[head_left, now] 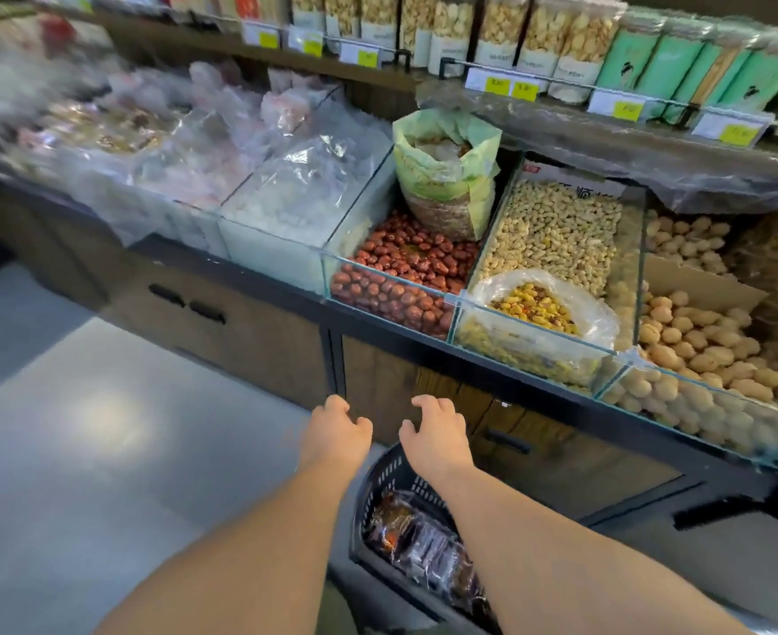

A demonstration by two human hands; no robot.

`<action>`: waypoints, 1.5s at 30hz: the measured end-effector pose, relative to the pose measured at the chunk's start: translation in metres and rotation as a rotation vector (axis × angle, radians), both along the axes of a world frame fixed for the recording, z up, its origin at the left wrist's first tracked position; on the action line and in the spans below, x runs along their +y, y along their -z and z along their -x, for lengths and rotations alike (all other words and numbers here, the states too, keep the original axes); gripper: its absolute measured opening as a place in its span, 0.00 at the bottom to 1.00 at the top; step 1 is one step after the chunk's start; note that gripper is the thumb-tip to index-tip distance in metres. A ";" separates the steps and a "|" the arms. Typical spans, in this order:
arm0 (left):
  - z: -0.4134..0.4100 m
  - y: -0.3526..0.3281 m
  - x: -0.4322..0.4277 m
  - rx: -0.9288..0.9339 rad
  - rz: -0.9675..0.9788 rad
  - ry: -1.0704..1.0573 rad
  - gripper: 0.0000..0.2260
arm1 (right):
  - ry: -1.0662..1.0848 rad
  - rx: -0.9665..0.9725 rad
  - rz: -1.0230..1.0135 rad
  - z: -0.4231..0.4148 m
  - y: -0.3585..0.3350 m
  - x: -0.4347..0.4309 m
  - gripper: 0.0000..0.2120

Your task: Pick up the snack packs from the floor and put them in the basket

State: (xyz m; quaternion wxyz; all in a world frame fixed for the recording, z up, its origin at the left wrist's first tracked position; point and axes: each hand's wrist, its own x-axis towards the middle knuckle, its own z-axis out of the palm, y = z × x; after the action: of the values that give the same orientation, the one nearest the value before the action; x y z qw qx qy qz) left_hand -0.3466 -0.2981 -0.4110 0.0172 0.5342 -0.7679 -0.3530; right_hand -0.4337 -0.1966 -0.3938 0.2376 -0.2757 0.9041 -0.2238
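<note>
Snack packs (423, 538) lie inside the black basket (374, 485) beneath my forearms. Beyond it, my left hand (337, 430) and right hand (436, 433) hover loosely curled, holding nothing. No packs show on the floor (80, 428) in view, so I judge the task nearly done.

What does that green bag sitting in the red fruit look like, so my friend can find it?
Find the long row of glass-fronted bins under the shelf of packets. In the bin of wrinkled dark red dates, the pale green crinkled sack stands upright at the back, its top rolled open. The neighbouring clear plastic bag of yellow snacks sits among pale nuts.
</note>
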 end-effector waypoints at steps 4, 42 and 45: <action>-0.044 0.003 -0.012 -0.061 0.007 -0.130 0.18 | -0.176 -0.018 -0.008 -0.027 0.008 -0.020 0.20; -0.478 0.006 -0.374 0.001 -0.044 -0.947 0.20 | -0.875 -0.067 0.024 -0.411 0.020 -0.487 0.23; -0.491 0.005 -0.421 0.002 -0.070 -1.007 0.21 | -0.937 -0.079 0.024 -0.422 0.018 -0.548 0.23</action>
State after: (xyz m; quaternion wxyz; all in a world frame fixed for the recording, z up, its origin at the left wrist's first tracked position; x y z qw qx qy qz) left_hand 0.1441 -0.7189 -0.4156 0.1681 0.8382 -0.4026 -0.3272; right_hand -0.0122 -0.7449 -0.4117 0.3441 -0.6481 0.6699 -0.1132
